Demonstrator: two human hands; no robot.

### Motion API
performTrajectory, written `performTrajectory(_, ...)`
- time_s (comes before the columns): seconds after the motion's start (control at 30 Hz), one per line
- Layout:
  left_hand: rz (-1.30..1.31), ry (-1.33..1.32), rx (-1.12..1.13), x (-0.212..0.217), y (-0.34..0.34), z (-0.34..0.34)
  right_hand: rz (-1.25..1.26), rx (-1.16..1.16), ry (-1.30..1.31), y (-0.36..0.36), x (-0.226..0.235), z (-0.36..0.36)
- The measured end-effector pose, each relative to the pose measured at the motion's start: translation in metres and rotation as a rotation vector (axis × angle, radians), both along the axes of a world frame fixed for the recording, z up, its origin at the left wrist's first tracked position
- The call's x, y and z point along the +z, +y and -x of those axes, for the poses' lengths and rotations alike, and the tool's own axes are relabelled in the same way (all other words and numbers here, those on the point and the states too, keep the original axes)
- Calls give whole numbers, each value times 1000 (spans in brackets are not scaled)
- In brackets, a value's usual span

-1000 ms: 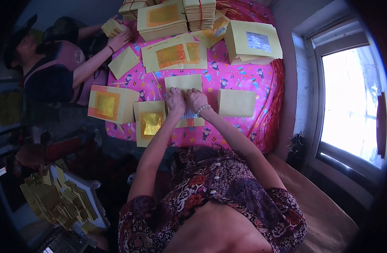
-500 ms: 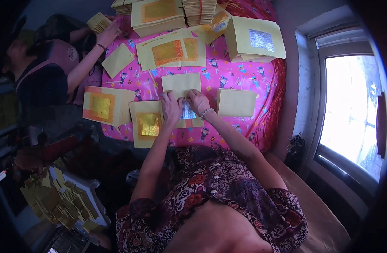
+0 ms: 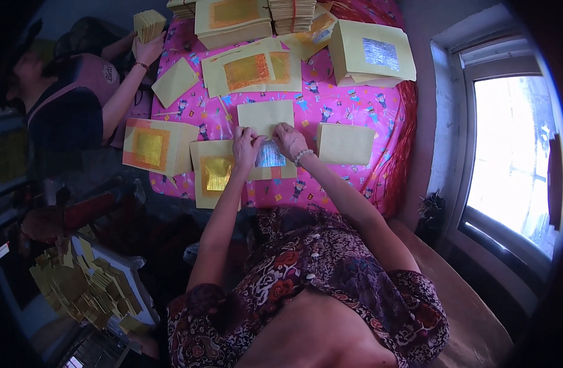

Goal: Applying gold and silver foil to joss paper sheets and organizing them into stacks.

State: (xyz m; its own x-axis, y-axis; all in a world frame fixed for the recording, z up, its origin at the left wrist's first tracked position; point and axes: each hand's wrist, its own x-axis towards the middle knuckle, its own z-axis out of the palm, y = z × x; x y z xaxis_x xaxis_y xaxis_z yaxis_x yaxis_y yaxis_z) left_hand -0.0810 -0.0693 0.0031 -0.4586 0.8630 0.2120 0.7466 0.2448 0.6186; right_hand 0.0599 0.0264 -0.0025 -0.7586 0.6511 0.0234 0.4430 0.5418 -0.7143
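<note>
Both the left hand (image 3: 246,146) and right hand (image 3: 289,138) pinch a flat silver foil sheet (image 3: 271,154)

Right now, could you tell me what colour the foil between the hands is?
Silver foil, shown in the head view.

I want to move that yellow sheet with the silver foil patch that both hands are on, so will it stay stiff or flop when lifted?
The silver-foil sheet looks thin as paper, so it would probably flop and weigh almost nothing. Both the left hand and right hand pinch it, suggesting it needs support. The shiny foil may crease easily.
</note>
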Motion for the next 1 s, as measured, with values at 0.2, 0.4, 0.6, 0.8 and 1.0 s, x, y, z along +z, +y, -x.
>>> performTrajectory(0.2, 31, 13, -18, -9, -4, 7, 8, 14, -20, 1, 1, 0)
performTrajectory(0.4, 162, -157, -42, -1, 0, 13, -34, 29, -51, 1, -6, -1)
performTrajectory(0.6, 150, -184, -44, -2, -2, 17, -85, 36, -82, -4, -5, 3)
performTrajectory(0.8, 145, -129, -57, -7, -1, 21, -50, 18, -164, 1, -2, 9)
performTrajectory(1.0, 176, -105, -76, -4, 4, 21, -104, -33, -240, -3, -5, 15)
